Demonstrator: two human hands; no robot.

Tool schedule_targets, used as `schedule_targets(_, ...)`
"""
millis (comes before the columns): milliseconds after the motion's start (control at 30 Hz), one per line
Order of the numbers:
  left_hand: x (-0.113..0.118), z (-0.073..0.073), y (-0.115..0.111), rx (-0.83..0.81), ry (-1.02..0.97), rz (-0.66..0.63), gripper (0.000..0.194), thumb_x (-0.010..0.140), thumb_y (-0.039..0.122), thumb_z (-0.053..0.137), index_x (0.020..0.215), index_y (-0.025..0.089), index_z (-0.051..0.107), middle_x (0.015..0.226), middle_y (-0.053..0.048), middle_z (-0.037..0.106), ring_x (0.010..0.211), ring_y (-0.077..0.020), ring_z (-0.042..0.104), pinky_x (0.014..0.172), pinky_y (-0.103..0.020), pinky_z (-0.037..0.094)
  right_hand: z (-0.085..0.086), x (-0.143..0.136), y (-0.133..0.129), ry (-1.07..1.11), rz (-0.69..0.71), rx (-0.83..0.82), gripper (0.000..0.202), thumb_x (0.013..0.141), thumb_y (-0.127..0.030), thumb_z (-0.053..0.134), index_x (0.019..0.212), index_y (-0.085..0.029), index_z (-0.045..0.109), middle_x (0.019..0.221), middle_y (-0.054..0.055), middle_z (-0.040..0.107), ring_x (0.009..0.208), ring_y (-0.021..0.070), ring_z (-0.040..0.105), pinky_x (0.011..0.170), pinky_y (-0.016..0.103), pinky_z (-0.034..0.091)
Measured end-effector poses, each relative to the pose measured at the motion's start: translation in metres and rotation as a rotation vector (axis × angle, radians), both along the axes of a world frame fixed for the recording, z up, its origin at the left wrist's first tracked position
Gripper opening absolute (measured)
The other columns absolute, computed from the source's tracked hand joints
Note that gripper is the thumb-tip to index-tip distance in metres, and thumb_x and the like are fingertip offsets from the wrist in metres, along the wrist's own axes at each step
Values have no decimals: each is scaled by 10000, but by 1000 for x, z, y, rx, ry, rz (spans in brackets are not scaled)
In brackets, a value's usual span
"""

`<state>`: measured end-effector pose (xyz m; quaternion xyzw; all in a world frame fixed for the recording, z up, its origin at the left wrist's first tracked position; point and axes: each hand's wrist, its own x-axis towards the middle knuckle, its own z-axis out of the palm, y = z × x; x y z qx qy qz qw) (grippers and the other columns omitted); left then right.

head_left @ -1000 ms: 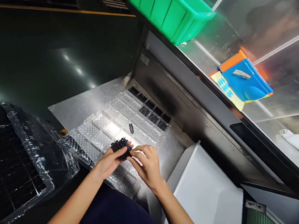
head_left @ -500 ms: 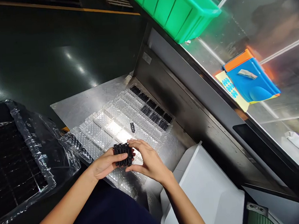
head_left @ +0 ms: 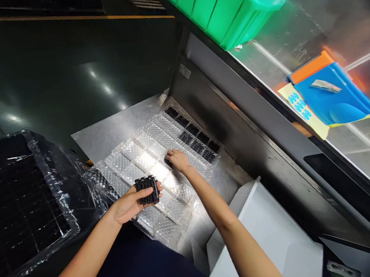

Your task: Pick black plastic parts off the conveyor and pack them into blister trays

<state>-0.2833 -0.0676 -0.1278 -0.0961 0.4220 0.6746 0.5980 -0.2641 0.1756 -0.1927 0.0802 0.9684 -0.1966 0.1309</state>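
Note:
My left hand [head_left: 128, 206] is closed around a bundle of black ribbed plastic parts [head_left: 146, 190], thumb across the front and fingertips showing behind. My right hand [head_left: 179, 160] is stretched forward over the clear plastic tray [head_left: 132, 150], its fingers bent down and pinched at a small black plastic part [head_left: 168, 159]. The fingers mostly cover that part. At the tray's far right end, several compartments hold black ribbed parts [head_left: 197, 147] in two rows.
The tray lies on a metal table [head_left: 104, 123] against a dark metal panel [head_left: 214, 107]. A white bin [head_left: 273, 225] stands at right. Plastic-wrapped black trays [head_left: 22, 209] are at left. A green bin [head_left: 220, 13] and a blue-orange box [head_left: 336, 90] rest on the upper shelf.
My right hand has left the bundle and moved forward to the loose black part on the tray. My left hand keeps the bundle. The view has shifted slightly.

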Motion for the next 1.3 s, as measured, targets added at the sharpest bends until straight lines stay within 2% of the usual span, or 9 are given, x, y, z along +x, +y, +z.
schedule_targets(133,-5,5,-11,-12,36,40,318,616,214,879,911,156,774,947,-89,786,812,-226,732,713,-270,600,6,-10,21,15,113,-66,156,935,-286,598,971,-144,650,1067,57,659,1005,193,621,923,416,489)
schedule_targets(267,-6,10,-16,-16,146,126,358,616,268,887,943,172,775,984,-75,784,911,-233,712,801,-270,571,38,9,20,144,51,-104,139,919,-267,608,945,-146,672,999,92,699,975,215,637,901,368,480)
schedule_targets(400,-2,14,-8,-27,306,166,375,608,290,893,945,175,777,965,-73,788,1012,-265,686,880,-291,532,81,57,-31,289,-107,-162,322,964,-358,538,1215,-167,602,963,67,729,821,176,683,758,287,533)
schedule_targets(533,5,21,5,71,297,113,348,640,302,876,950,183,771,945,-66,789,973,-258,696,864,-292,528,110,100,-92,550,-270,-359,315,921,-379,615,1183,-208,651,905,34,747,747,163,687,710,271,548)
schedule_targets(800,17,35,19,111,290,42,328,649,295,870,937,182,761,923,-54,784,946,-236,698,825,-270,524,124,124,-111,760,-308,-253,260,939,-261,605,1187,-212,664,981,52,758,812,186,684,735,310,532)
schedule_targets(1000,20,38,23,80,265,40,456,589,324,900,1001,190,757,975,-67,780,1058,-265,662,964,-339,475,123,126,-111,742,-327,-271,253,941,-270,595,1175,-218,676,1002,63,747,848,194,664,754,320,524)
schedule_targets(1067,20,37,23,68,267,40,468,584,335,900,1006,188,760,982,-75,780,1099,-286,644,1038,-393,426,122,124,-110,713,-355,-389,233,936,-287,593,1133,-224,701,1005,69,744,888,205,660,804,342,515)
schedule_targets(1167,20,32,23,60,289,39,409,599,343,891,962,194,774,972,-75,782,1113,-305,636,1088,-446,374,116,117,-107,606,-585,-865,156,873,-342,660,930,-226,748,971,67,731,967,225,650,906,376,483)
schedule_targets(1300,19,27,23,83,298,24,438,602,329,887,1001,193,769,1059,-89,765,1162,-324,605,1100,-461,363,103,106,-99,419,-795,-1318,252,721,-389,791,834,-214,651,970,31,679,894,182,641,805,312,512)
